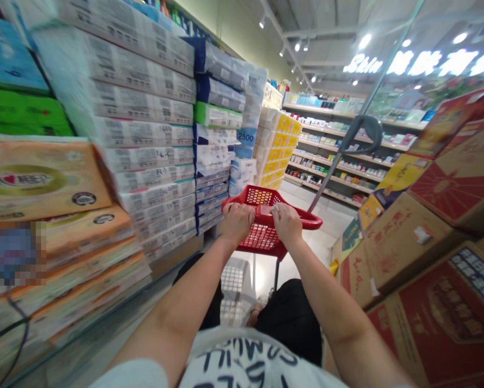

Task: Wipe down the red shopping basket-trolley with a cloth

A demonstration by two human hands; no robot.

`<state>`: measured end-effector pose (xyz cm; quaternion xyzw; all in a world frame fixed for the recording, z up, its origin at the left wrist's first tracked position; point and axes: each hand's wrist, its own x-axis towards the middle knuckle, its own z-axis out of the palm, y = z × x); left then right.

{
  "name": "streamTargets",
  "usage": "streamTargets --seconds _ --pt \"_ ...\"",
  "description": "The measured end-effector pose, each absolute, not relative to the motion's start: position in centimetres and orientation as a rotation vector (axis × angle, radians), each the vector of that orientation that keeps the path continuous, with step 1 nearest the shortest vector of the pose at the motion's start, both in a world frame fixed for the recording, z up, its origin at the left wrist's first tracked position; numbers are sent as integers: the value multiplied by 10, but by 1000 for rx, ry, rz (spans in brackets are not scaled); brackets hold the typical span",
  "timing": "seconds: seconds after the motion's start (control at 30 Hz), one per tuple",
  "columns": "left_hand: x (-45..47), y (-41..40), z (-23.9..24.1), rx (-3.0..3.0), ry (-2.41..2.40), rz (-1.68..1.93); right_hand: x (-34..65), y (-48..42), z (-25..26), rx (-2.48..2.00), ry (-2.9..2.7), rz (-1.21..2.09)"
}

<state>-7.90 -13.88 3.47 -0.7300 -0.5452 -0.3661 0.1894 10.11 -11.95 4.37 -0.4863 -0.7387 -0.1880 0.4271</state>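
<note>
A red plastic shopping cart [261, 240] stands in front of me, with a perforated basket and a wide red handlebar across its near side. My left hand [237, 218] is closed around the handlebar left of its middle. Right of the middle, my right hand [287, 220] grips the same bar, its fingers wrapped over the top. Between the two hands shows a small label panel on the bar. Something yellow-orange shows through the mesh, but I cannot tell whether it lies inside the cart.
Tall stacks of wrapped tissue packs [145, 113] line the left side. Cardboard cartons [411, 237] are piled on the right. A slanted grey pole with a looped handle [365, 134] rises ahead. Stocked shelves [338, 145] stand at the back, beyond a pale tiled floor.
</note>
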Motion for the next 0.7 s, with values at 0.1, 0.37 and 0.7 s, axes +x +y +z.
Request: streamTargets --seconds 0.1,0.37,0.7 --pt "-80 -140 35 -2051 -1525 -1032 100 -127 31 -1090 -1777 -542" --pt "-81 -137 35 -2064 -1527 -1028 104 -118 44 -1226 -1839 -466" --pt "-82 -137 35 -2054 -1537 -1018 110 -124 40 -1131 -1891 -517"
